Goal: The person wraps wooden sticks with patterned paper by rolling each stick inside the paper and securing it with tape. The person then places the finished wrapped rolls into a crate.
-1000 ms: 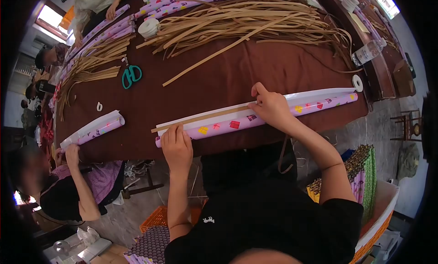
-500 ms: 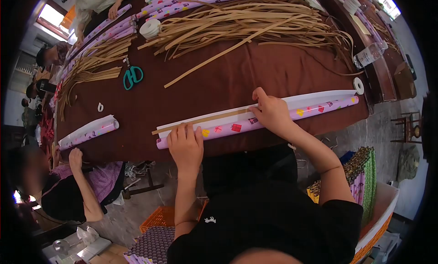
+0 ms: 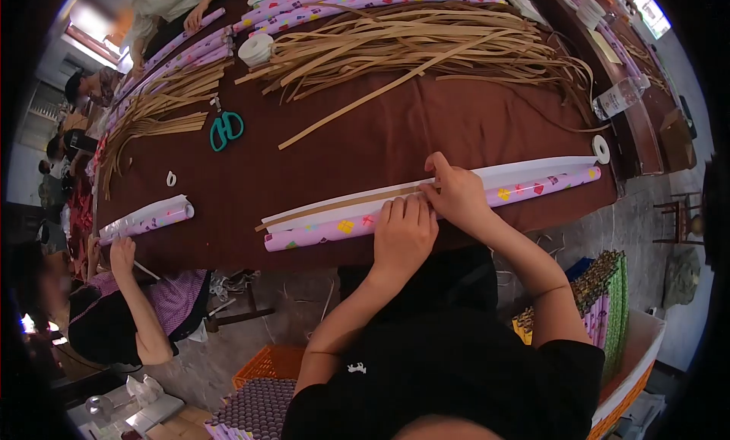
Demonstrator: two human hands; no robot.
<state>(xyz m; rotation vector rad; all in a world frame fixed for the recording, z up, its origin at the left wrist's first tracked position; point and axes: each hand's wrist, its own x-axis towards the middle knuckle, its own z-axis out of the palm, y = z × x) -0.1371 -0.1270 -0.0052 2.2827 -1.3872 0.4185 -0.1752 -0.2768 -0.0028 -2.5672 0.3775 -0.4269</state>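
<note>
A long pink patterned paper roll [image 3: 319, 233] lies along the front of the brown cloth, its white inner edge [image 3: 525, 166] unrolled at the back. On that white edge rests a flat tan strip [image 3: 327, 205], running from the roll's left end to my hands. My left hand [image 3: 405, 231] presses with its fingers together on the roll near its middle. Right beside it, my right hand [image 3: 458, 197] pinches at the strip, thumb and bent forefinger close together; the strip's end there is hidden under the fingers. A white tape ring [image 3: 601, 149] stands at the roll's right end.
Behind lie a heap of tan strips [image 3: 395, 45], a tape roll [image 3: 256, 50] and teal-handled scissors [image 3: 226, 130]. A bottle [image 3: 620, 98] lies back right. At left a co-worker's hand [image 3: 122, 256] is by a shorter roll [image 3: 152, 218]. An orange crate [image 3: 266, 365] is below.
My left hand has slid right along the roll, from its left end to beside my right hand. My right hand has barely moved. The co-worker's shorter roll has turned slightly.
</note>
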